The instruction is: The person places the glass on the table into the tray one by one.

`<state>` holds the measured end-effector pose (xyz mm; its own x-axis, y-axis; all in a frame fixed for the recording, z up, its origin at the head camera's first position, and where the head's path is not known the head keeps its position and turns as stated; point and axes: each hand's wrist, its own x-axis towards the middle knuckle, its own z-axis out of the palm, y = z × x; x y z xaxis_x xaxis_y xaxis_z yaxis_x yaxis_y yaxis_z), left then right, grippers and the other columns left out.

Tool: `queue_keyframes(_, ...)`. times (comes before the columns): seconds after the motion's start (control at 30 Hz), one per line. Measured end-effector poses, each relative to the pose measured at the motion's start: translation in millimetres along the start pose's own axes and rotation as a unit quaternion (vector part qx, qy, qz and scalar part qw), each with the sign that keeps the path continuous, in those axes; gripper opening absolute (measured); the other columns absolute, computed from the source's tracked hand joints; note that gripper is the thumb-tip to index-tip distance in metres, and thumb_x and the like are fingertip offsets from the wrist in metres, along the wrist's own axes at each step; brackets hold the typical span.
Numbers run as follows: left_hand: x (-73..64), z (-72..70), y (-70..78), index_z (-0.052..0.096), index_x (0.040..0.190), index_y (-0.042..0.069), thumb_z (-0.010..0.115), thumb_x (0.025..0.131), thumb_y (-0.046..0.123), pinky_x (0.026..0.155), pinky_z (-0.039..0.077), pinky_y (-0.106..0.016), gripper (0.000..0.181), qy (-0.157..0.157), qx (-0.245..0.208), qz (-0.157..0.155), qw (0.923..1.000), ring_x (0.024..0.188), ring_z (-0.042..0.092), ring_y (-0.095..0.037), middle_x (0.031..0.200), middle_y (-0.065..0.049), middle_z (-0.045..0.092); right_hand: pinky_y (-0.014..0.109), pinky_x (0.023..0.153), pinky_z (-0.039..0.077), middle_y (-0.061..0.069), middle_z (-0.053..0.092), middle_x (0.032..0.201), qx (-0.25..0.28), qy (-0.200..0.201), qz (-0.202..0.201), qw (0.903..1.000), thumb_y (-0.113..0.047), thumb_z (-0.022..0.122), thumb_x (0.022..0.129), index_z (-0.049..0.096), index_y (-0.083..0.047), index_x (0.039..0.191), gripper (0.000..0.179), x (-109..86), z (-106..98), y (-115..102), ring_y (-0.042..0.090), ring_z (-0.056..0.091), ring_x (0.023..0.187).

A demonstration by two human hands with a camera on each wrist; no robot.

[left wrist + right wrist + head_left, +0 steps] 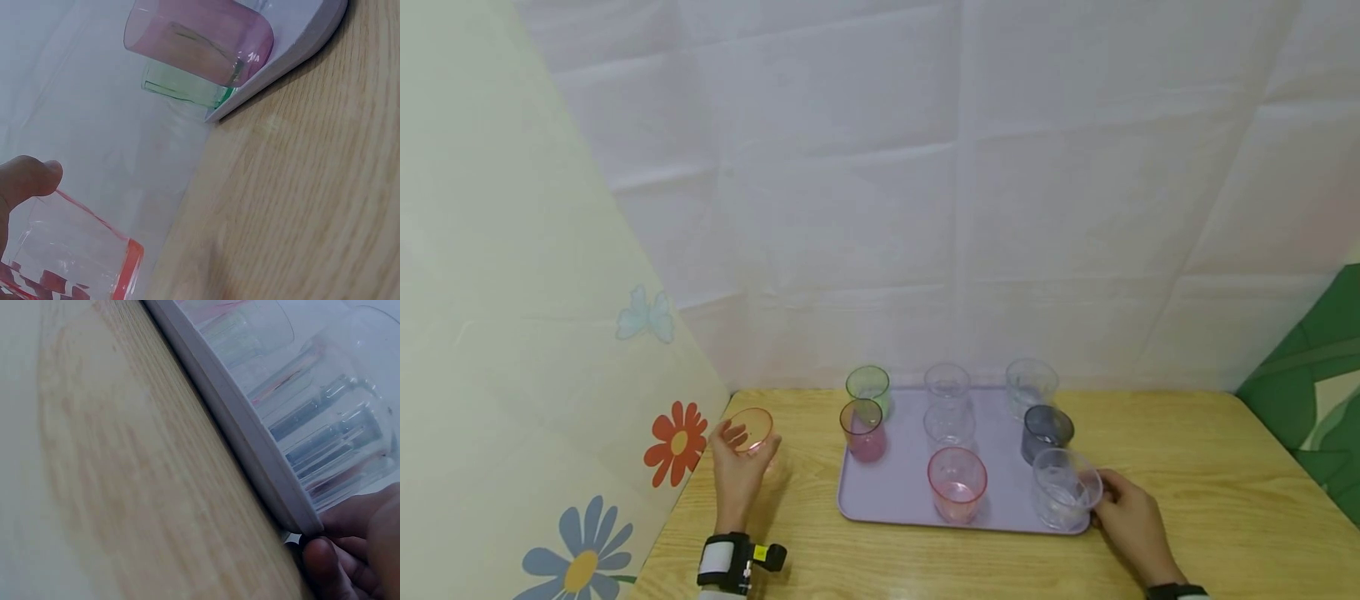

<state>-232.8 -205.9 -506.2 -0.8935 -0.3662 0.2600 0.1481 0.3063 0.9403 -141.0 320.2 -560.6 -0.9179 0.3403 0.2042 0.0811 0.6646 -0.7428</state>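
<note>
My left hand (739, 479) holds an orange-rimmed clear cup (752, 430) above the table, left of the tray. In the left wrist view, the thumb lies against one side of this cup (69, 247) and the fingers show through its far side. With thumb and fingers, my right hand (1131, 517) pinches the front right corner of a lilac tray (895, 514). A ribbed clear cup (1066, 496) stands on the tray right beside that hand; in the right wrist view the tray's rim (234, 425) runs down to the fingertips.
On the tray stand several more cups: a green one (868, 387), a purple one (867, 437), a pink one (957, 492), a dark grey one (1047, 433) and clear ones (949, 427). The wooden table (1210, 467) ends against a white sheet (880, 208) behind.
</note>
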Motion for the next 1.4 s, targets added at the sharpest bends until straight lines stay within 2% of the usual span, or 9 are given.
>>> queue_keyframes(0.3,-1.5,4.5,2.3,0.025,0.142,0.007,0.083,0.072,0.035,0.068,0.050,-0.016,0.096,-0.011,-0.010,0.008,0.9999,0.112,0.049,-0.039,0.130,-0.022,0.043,0.026,0.049,0.044,0.005,0.058,0.068,-0.001,-0.010,0.012,0.9999,-0.008,0.057,0.091,0.065,0.003,0.107,0.021,-0.4,-1,1,0.012,0.053,0.054)
queue_keyframes(0.53,-5.0,6.5,6.8,0.027,0.143,0.006,0.083,0.071,0.036,0.081,0.048,-0.032,0.096,-0.019,0.019,0.012,0.9996,0.117,0.046,-0.035,0.130,-0.019,0.047,0.026,0.049,0.043,0.005,0.058,0.068,-0.002,-0.005,0.006,1.0000,-0.009,0.058,0.091,0.065,0.002,0.106,0.020,-0.3,-1,1,0.011,0.052,0.054)
queue_keyframes(0.73,-16.8,6.4,30.6,0.027,0.142,-0.001,0.082,0.075,0.022,0.078,0.047,-0.024,0.089,-0.041,0.014,0.022,0.9988,0.116,0.046,-0.037,0.130,-0.024,0.047,0.026,0.049,0.043,0.005,0.058,0.067,-0.001,-0.002,-0.002,1.0000,-0.010,0.058,0.091,0.065,0.001,0.104,0.019,-0.3,-1,1,0.010,0.052,0.053)
queue_keyframes(0.8,-22.0,6.6,39.5,0.027,0.141,-0.003,0.081,0.076,0.018,0.079,0.047,-0.026,0.087,-0.045,0.020,0.029,0.9984,0.116,0.047,-0.038,0.129,-0.025,0.047,0.026,0.049,0.043,0.004,0.058,0.067,-0.003,0.000,-0.003,1.0000,-0.010,0.058,0.091,0.065,0.001,0.104,0.018,-0.3,-1,1,0.010,0.052,0.053)
queue_keyframes(0.93,-28.1,9.2,44.4,0.027,0.140,-0.004,0.080,0.077,0.017,0.082,0.048,-0.038,0.085,-0.050,0.035,0.047,0.9970,0.115,0.047,-0.040,0.128,-0.025,0.048,0.026,0.049,0.042,0.004,0.058,0.065,-0.007,-0.001,-0.004,1.0000,-0.008,0.058,0.090,0.065,0.001,0.104,0.018,-0.6,-1,2,0.010,0.052,0.052)
queue_keyframes(1.03,-29.4,12.5,42.9,0.027,0.140,-0.005,0.081,0.076,0.016,0.085,0.048,-0.047,0.086,-0.056,0.036,0.058,0.9961,0.115,0.046,-0.041,0.127,-0.025,0.048,0.026,0.048,0.042,0.004,0.058,0.065,-0.008,-0.003,-0.002,1.0000,-0.007,0.057,0.089,0.065,0.001,0.104,0.019,-0.4,-1,2,0.011,0.052,0.052)
queue_keyframes(1.13,-24.9,16.0,27.4,0.028,0.140,0.000,0.083,0.074,0.025,0.085,0.046,-0.051,0.090,-0.060,0.034,0.064,0.9956,0.115,0.048,-0.036,0.128,-0.021,0.050,0.026,0.049,0.042,0.004,0.058,0.065,-0.008,-0.005,0.000,1.0000,-0.009,0.058,0.090,0.065,0.001,0.105,0.019,0.5,-1,3,0.011,0.052,0.052)
queue_keyframes(1.27,-18.6,19.5,6.5,0.031,0.139,0.008,0.085,0.069,0.038,0.085,0.047,-0.049,0.093,-0.063,0.030,0.069,0.9952,0.115,0.049,-0.029,0.128,-0.015,0.052,0.027,0.048,0.042,0.004,0.058,0.065,-0.007,-0.006,0.002,1.0000,-0.010,0.057,0.091,0.065,0.001,0.106,0.020,1.2,0,3,0.011,0.052,0.052)
queue_keyframes(1.4,-20.7,21.6,6.3,0.032,0.138,0.009,0.085,0.068,0.035,0.083,0.049,-0.047,0.092,-0.069,0.020,0.065,0.9953,0.115,0.049,-0.029,0.127,-0.014,0.052,0.026,0.049,0.043,0.004,0.058,0.067,-0.002,-0.007,-0.001,1.0000,-0.008,0.058,0.090,0.065,0.001,0.106,0.020,0.4,0,4,0.010,0.052,0.052)
